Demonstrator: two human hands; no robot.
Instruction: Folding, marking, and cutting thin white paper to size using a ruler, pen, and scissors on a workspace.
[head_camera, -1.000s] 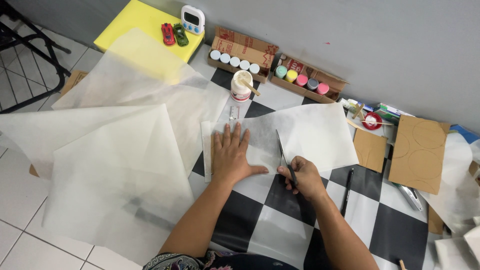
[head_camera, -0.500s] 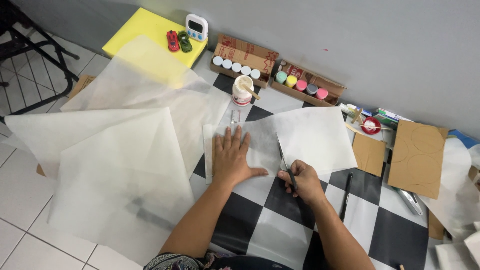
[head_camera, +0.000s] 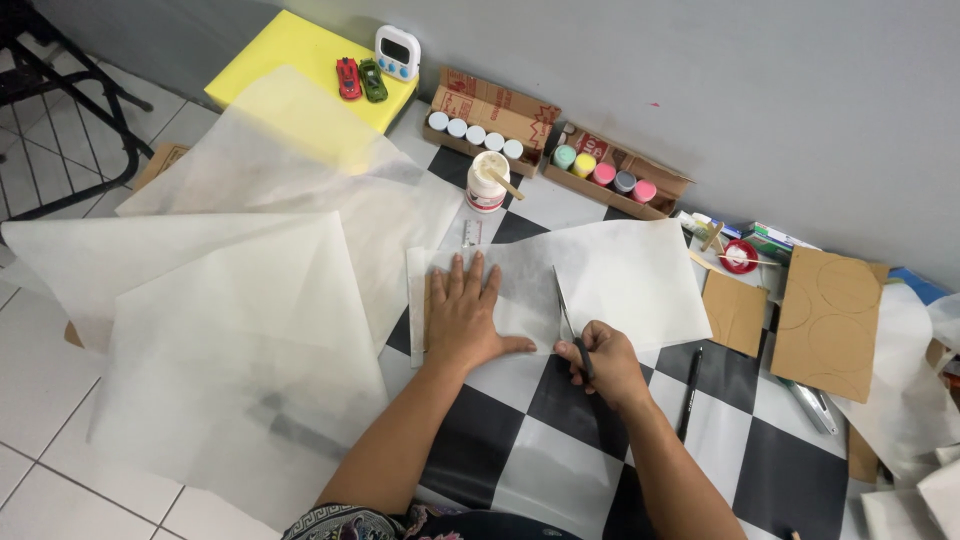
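L hand (head_camera: 463, 318) flat, fingers spread, pressing down a translucent paper sheet (head_camera: 610, 275) on the checkered mat (head_camera: 560, 450). R hand (head_camera: 603, 365) closed on scissors (head_camera: 570, 325), blades in sheet's near edge, just right of L thumb. Glue bottle (head_camera: 487, 183) beyond, well apart.

Scissors (head_camera: 572, 330) mostly buried in the right hand (head_camera: 603, 362), handles unseen, only the thin blades showing. Patch of translucent paper (head_camera: 620, 275) under the left hand (head_camera: 465, 315) covered by the palm. Black folding frame (head_camera: 50, 110) cut off at the left edge. Cardboard scraps (head_camera: 905, 440) cropped at the right edge. Timer (head_camera: 397, 53) display too small to make out.
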